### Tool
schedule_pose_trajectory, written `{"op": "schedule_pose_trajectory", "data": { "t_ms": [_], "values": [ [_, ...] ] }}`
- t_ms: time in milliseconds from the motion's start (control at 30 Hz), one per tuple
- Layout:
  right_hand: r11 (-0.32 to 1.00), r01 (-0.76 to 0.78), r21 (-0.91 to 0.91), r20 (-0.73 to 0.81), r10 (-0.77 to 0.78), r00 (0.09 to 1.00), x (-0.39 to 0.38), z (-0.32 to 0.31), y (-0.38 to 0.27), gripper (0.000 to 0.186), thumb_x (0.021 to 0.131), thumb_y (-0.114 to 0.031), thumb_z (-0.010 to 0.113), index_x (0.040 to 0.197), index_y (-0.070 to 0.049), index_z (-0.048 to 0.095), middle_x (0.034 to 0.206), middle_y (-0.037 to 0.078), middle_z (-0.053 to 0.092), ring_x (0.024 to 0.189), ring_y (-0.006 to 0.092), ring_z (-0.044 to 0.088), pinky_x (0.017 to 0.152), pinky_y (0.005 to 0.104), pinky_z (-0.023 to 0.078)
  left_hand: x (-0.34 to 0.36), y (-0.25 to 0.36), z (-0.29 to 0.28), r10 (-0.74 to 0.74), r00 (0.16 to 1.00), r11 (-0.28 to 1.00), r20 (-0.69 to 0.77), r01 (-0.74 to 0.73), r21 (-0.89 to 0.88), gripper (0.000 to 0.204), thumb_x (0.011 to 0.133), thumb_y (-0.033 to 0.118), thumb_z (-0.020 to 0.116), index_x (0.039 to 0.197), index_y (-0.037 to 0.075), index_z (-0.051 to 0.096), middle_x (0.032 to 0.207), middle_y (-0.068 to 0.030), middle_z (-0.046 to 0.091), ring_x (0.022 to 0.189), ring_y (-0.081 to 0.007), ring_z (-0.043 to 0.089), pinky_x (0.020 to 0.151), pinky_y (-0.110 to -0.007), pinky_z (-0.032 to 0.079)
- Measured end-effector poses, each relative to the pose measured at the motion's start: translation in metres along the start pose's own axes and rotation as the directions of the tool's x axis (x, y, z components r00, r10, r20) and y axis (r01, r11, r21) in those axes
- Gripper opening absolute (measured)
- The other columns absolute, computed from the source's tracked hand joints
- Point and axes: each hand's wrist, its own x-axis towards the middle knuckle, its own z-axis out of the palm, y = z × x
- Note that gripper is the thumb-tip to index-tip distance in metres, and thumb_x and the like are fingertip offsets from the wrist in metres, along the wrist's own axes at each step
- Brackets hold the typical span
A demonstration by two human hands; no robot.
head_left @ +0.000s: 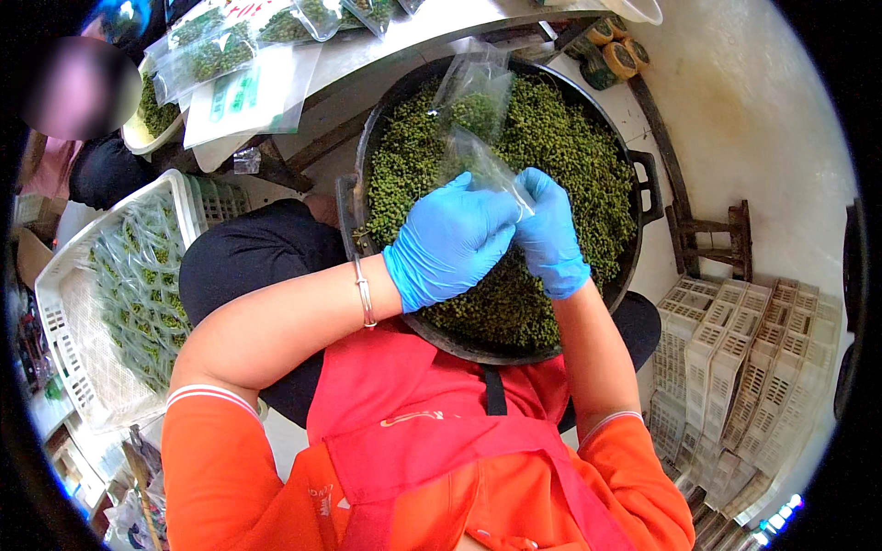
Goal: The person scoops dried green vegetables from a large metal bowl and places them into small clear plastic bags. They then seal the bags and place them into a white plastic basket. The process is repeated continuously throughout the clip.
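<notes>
Both hands wear blue gloves and meet over a big black pan (643,197) heaped with small green berries (570,156). My left hand (450,241) and my right hand (549,234) together pinch a clear plastic bag (478,161) by its lower end. The bag stands up from the fingers, its upper part (478,87) partly filled with green berries. A thin metal bangle (365,292) sits on my left wrist.
A white plastic crate (78,275) with several filled clear bags stands at the left. On the table behind the pan lie more filled bags (230,46). Stacked white crates (744,367) sit at the right by a wooden stool (712,230). Another person is at the upper left.
</notes>
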Motion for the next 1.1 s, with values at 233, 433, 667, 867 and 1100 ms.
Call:
{"op": "schedule_pose_trajectory", "data": {
  "t_ms": [233,433,667,867,1100],
  "values": [
    [0.910,-0.052,0.411,0.026,0.045,0.999,-0.005,-0.005,-0.029,0.017,0.084,-0.005,0.072,0.098,-0.005,0.061,0.092,0.001,0.063,0.087,0.0077,0.055,0.078,0.0261,0.047,0.005,0.001,-0.008,-0.135,0.990,0.984,0.042,0.138,-0.109,0.019,0.090,0.014,0.069,0.108,0.009,0.066,0.093,-0.0128,0.069,0.083,-0.0317,0.067,0.086,-0.037,0.053],
    [0.968,-0.044,0.246,0.063,0.029,0.998,-0.005,-0.030,-0.036,0.020,0.081,-0.003,0.076,0.089,-0.008,0.058,0.084,-0.002,0.062,0.075,0.0055,0.054,0.064,0.0235,0.046,0.033,-0.014,-0.053,-0.022,0.992,0.996,0.128,0.011,0.085,0.067,0.080,0.026,0.080,0.139,0.009,0.053,0.128,-0.0159,0.061,0.110,-0.0304,0.065,0.101,-0.039,0.048],
    [1.000,-0.010,0.027,0.247,0.003,0.969,-0.009,-0.039,-0.085,0.023,0.087,0.000,0.069,0.109,0.001,0.062,0.097,0.007,0.067,0.083,0.0115,0.064,0.074,0.0267,0.054,0.035,-0.036,-0.052,-0.349,0.766,0.870,0.540,0.479,-0.117,0.051,0.074,0.020,0.086,0.119,0.005,0.067,0.107,-0.0092,0.070,0.100,-0.0185,0.064,0.095,-0.033,0.049],
    [0.973,-0.061,-0.224,0.155,0.097,0.983,-0.018,-0.083,-0.090,0.026,0.086,-0.003,0.074,0.111,-0.002,0.068,0.104,0.010,0.068,0.084,0.0186,0.068,0.079,0.0325,0.056,0.027,-0.061,-0.054,-0.452,0.760,0.751,0.467,0.606,-0.261,0.045,0.075,0.005,0.082,0.116,0.000,0.065,0.109,-0.0041,0.069,0.102,-0.0118,0.060,0.095,-0.030,0.048],
    [0.511,0.597,-0.619,0.338,-0.513,0.789,-0.019,-0.048,-0.102,0.030,0.079,-0.015,0.080,0.108,-0.008,0.072,0.107,0.013,0.062,0.106,0.0325,0.055,0.097,0.0420,0.043,0.026,-0.045,-0.047,-0.322,0.834,0.780,0.448,0.502,-0.374,0.045,0.076,0.011,0.083,0.116,0.000,0.064,0.103,-0.0059,0.071,0.093,-0.0128,0.062,0.087,-0.030,0.052]
  ]
}}
